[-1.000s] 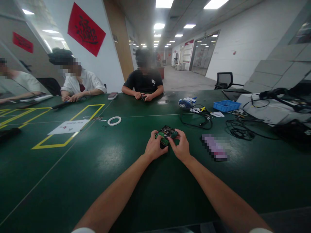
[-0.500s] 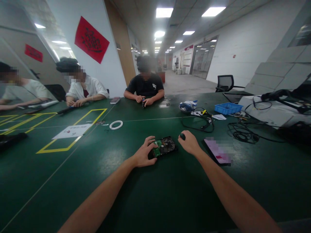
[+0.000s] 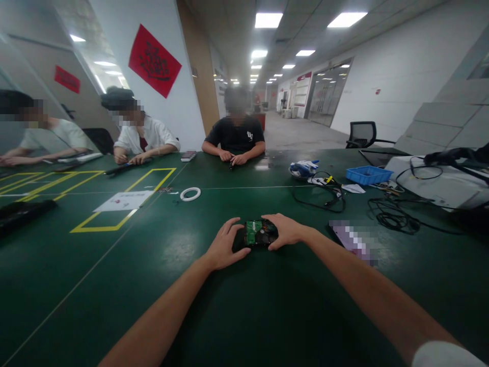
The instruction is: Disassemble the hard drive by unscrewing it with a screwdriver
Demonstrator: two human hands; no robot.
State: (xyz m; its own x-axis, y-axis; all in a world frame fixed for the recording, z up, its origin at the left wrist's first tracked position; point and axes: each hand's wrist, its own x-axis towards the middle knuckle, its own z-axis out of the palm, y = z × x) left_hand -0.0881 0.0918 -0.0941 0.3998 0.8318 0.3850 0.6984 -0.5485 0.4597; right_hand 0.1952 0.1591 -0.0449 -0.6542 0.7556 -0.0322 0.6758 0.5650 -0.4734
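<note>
A hard drive (image 3: 252,232), its green circuit board facing up, sits at the middle of the dark green table. My left hand (image 3: 224,245) is curved about its left end, thumb at the near corner and fingertips at the far one. On the opposite end, my right hand (image 3: 284,232) grips the drive between thumb and fingers. Whether that palm also has a small dark object in it is hidden. To the right of this hand lies a flat device with a pinkish face (image 3: 349,239), partly blurred.
Black cables (image 3: 393,216), a blue tray (image 3: 369,175) and a blue-and-white bundle (image 3: 303,168) occupy the right side. A white ring (image 3: 190,194) and paper sheet (image 3: 124,200) lie left, by yellow tape (image 3: 95,229). Several people sit across the table; one wears a black shirt (image 3: 234,135).
My right hand, earlier beside the drive with a dark rounded object in its fist, has come left onto the drive's right end. The drive lies straighter now. The view has shifted slightly.
</note>
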